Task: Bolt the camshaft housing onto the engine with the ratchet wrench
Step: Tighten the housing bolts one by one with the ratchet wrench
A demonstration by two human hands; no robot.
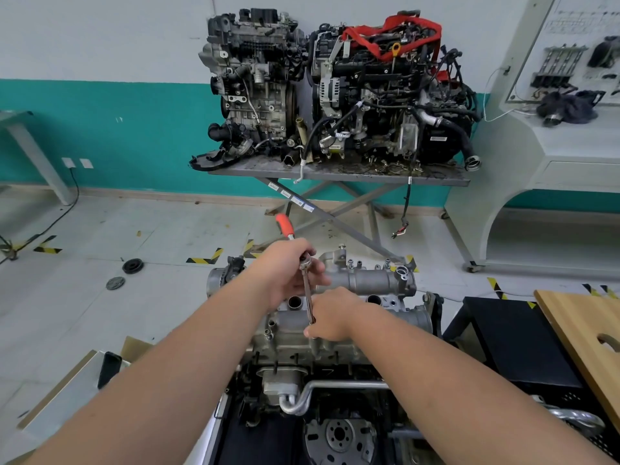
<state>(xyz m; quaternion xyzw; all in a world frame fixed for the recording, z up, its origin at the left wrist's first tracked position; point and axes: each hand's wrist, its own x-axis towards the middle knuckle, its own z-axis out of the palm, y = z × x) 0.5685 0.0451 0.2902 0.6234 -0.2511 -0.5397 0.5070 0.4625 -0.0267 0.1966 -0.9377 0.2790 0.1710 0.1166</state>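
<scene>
The ratchet wrench [303, 263] stands over the camshaft housing [365, 280], its orange grip projecting up and away beyond the left hand [288, 273]. The left hand is curled round the wrench at its head. A steel extension bar [308, 300] runs down from that head toward the near edge of the housing, where the right hand [330, 315] pinches its lower end; the socket tip is hidden under the fingers. The housing sits on top of the engine [318, 357], directly beneath both hands. Several bolts [350, 263] stand upright along the housing's far edge, beyond the right hand.

Well beyond both hands, two further engines [335, 88] rest on a metal desk [335, 172] against the wall. To the right of the right hand lies a wooden board [583, 330] on a black crate [510, 344].
</scene>
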